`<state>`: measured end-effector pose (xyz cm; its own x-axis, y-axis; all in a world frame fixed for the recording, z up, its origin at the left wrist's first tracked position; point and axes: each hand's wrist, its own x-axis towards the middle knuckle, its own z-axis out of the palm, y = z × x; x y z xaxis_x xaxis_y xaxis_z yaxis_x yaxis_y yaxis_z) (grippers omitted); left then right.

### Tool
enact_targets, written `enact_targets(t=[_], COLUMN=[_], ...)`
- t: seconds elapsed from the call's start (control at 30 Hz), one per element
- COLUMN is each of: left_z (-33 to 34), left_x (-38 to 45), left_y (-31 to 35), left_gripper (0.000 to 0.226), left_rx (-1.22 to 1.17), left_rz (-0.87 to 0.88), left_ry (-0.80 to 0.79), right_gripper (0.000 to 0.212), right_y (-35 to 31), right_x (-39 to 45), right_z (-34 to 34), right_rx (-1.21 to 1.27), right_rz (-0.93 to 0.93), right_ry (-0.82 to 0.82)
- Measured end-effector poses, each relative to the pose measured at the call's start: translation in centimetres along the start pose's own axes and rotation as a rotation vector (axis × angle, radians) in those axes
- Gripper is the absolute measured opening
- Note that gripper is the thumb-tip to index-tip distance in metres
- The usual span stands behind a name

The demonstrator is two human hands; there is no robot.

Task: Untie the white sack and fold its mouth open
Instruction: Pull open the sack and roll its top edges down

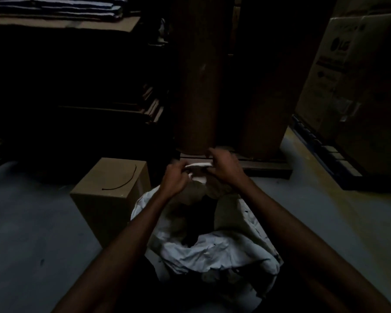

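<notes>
We note a dim storeroom or warehouse, stacked flat cardboard (54, 10), large branded cartons (339, 71), pallets (325, 152), bare concrete floor (32, 222).

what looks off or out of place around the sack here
Little stands out. A thin dark cord lies loose in a curve on top of the cardboard box left of the white sack, possibly the removed tie. The left hand and right hand pinch the sack's far rim. No spill shows; the scene is dim.

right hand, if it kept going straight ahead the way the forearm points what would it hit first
Probably the tall brown cardboard roll standing just beyond it. The right hand grips the far rim of the white sack, aimed up and away from the person; depth is hard to judge in this dim view.
</notes>
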<state>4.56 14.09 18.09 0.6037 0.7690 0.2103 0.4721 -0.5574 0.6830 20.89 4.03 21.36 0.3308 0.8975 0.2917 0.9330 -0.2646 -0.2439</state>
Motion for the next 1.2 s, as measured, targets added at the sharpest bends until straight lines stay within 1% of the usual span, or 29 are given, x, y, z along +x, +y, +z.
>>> enact_targets(t=[0.03, 0.07, 0.1, 0.13, 0.17, 0.23, 0.27, 0.3, 0.33, 0.37, 0.43, 0.47, 0.5, 0.53, 0.57, 0.6, 0.63, 0.67, 0.7, 0.77, 0.8, 0.83, 0.87, 0.97, 1.0, 1.07, 1.1, 1.13, 1.2], left_z=[-0.1, -0.2, -0.2, -0.3, -0.5, -0.7, -0.9, -1.0, -0.7, -0.3, 0.5, 1.2, 2.0, 2.9, 3.6, 4.1, 4.3, 4.4, 4.3, 4.1, 3.8, 3.6, 3.4, 3.4, 3.4, 3.8, 4.0, 4.1, 4.0], left_x=[0.6, 1.0, 1.4, 1.7, 1.7, 1.3, 1.3, 1.5, 1.9, 1.9, 0.7, -0.1, -1.1, -1.7, -2.2, -2.3, -2.3, -2.1, -1.8, -0.9, -0.4, 0.3, 1.0, 3.2, 3.4, 3.7, 3.7, 3.6, 2.7], left_y=[0.4, 0.9, 1.5, 1.6, 1.8, 1.8, 1.6, 1.5, 1.3, 1.1, 1.1, 1.0, 1.0, 0.9, 1.1, 1.2, 1.4, 1.6, 1.8, 2.1, 2.4, 2.6, 2.9, 3.3, 3.8, 4.2, 4.1, 4.1, 3.6], left_gripper=[0.032, 0.029, 0.028, 0.027, 0.025, 0.014, 0.013, 0.012, 0.014, 0.025, 0.044, 0.047, 0.047, 0.045, 0.042, 0.038, 0.036, 0.035, 0.034, 0.032, 0.035, 0.039, 0.043, 0.045, 0.043, 0.039, 0.036, 0.033, 0.036], left_rx=[0.002, 0.009, 0.018, 0.007, -0.075, -0.251, -0.261, -0.19, -0.076, 0.02, 0.205, 0.342, 0.47, 0.541, 0.533, 0.469, 0.404, 0.383, 0.391, 0.427, 0.406, 0.379, 0.347, 0.249, 0.217, 0.046, -0.002, 0.035, 0.24], left_rz=[-0.049, -0.1, -0.147, -0.189, -0.253, -0.302, -0.265, -0.205, -0.1, 0.012, 0.269, 0.403, 0.484, 0.528, 0.52, 0.464, 0.389, 0.325, 0.287, 0.246, 0.203, 0.146, 0.075, -0.085, -0.114, -0.185, -0.176, -0.115, 0.092], left_ry=[-0.026, -0.08, -0.145, -0.204, -0.268, -0.379, -0.439, -0.474, -0.466, -0.416, -0.247, -0.12, -0.026, 0.032, 0.044, 0.022, -0.002, -0.03, -0.042, -0.044, -0.061, -0.08, -0.104, -0.238, -0.294, -0.341, -0.322, -0.297, -0.219], right_gripper=[0.042, 0.038, 0.033, 0.028, 0.024, 0.02, 0.022, 0.025, 0.03, 0.033, 0.022, 0.014, 0.008, 0.006, 0.008, 0.014, 0.018, 0.022, 0.026, 0.034, 0.032, 0.029, 0.028, 0.037, 0.036, 0.032, 0.031, 0.03, 0.028], right_y=[0.0, -0.1, -0.3, -0.4, -0.5, -0.1, 0.4, 0.8, 1.1, 1.4, 1.9, 2.1, 2.6, 2.9, 3.0, 3.3, 3.2, 2.5, 1.9, 0.6, 0.6, 0.6, 0.7, 0.9, 1.0, 1.2, 1.6, 1.8, 1.9], right_x=[-0.8, -1.4, -2.0, -2.5, -2.8, -3.2, -3.3, -3.3, -3.0, -2.5, -1.6, -1.3, -1.5, -1.7, -2.2, -2.3, -2.2, -1.7, -1.4, -1.3, -1.7, -2.5, -3.3, -5.0, -5.1, -5.1, -4.9, -4.5, -3.3], right_z=[0.1, 0.5, 0.9, 1.4, 1.9, 2.6, 2.6, 2.5, 1.9, 1.4, 0.6, 0.5, 0.3, 0.3, 0.1, 0.4, 0.3, 0.4, 0.8, 1.4, 1.7, 2.0, 2.5, 4.1, 4.3, 4.4, 4.6, 4.2, 2.9], right_rx=[-0.106, -0.167, -0.172, -0.107, 0.014, 0.236, 0.28, 0.296, 0.3, 0.263, 0.223, 0.25, 0.316, 0.448, 0.603, 0.722, 0.676, 0.509, 0.394, 0.213, 0.121, 0.076, 0.021, -0.084, -0.059, 0.056, 0.107, 0.191, 0.283], right_rz=[-0.038, -0.068, -0.084, -0.079, -0.056, 0.009, 0.045, 0.081, 0.109, 0.122, 0.066, 0.067, 0.124, 0.221, 0.289, 0.362, 0.357, 0.277, 0.212, 0.143, 0.077, 0.067, 0.056, 0.007, 0.017, 0.084, 0.133, 0.193, 0.324], right_ry=[0.09, 0.158, 0.193, 0.17, 0.127, 0.008, -0.063, -0.138, -0.209, -0.272, -0.382, -0.411, -0.463, -0.479, -0.441, -0.427, -0.433, -0.464, -0.441, -0.236, -0.103, 0.02, 0.091, 0.182, 0.181, 0.189, 0.194, 0.164, 0.093])
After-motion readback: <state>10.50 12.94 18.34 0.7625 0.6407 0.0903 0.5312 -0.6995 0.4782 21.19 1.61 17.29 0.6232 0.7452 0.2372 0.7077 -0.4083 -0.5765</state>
